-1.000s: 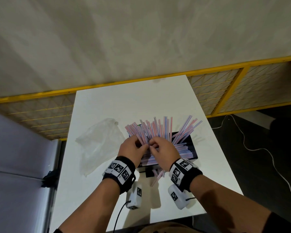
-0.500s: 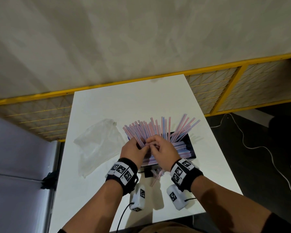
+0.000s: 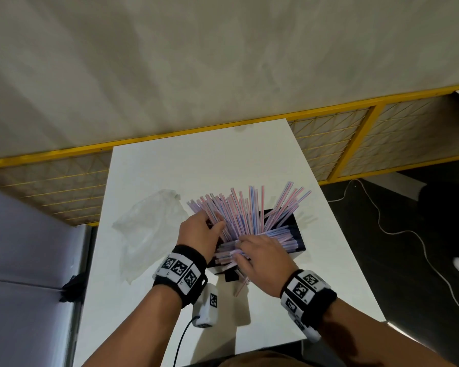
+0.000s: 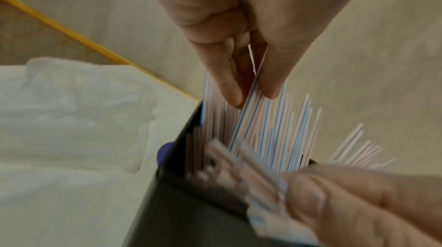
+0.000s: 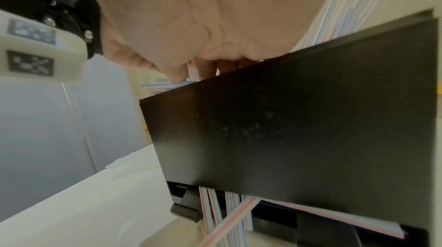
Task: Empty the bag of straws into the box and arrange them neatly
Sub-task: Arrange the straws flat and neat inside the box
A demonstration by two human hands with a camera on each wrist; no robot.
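Pink-and-blue striped straws [image 3: 249, 207] stand fanned out in a black box [image 3: 297, 234] on the white table [image 3: 196, 168]. My left hand [image 3: 215, 221] reaches into the upright straws on the left. In the left wrist view the left hand [image 4: 253, 94] pinches a few straws [image 4: 275, 128] between thumb and fingers. My right hand [image 3: 239, 250] grips a bundle of straws lying sideways over the box's near rim, blurred in the left wrist view [image 4: 347, 203]. A few straws [image 5: 227, 213] poke out under the box's front wall [image 5: 287, 118]. The empty clear bag [image 3: 149, 226] lies left of the box.
A yellow-framed mesh fence [image 3: 337, 144] runs behind the table. A grey panel [image 3: 24, 260] stands to the left. On the dark floor to the right lies a white cable [image 3: 398, 231]. The table's right edge is close to the box.
The hands, together at the middle of the straws before, have parted. The left went left into the upright straws; the right drew back with a bundle laid sideways.
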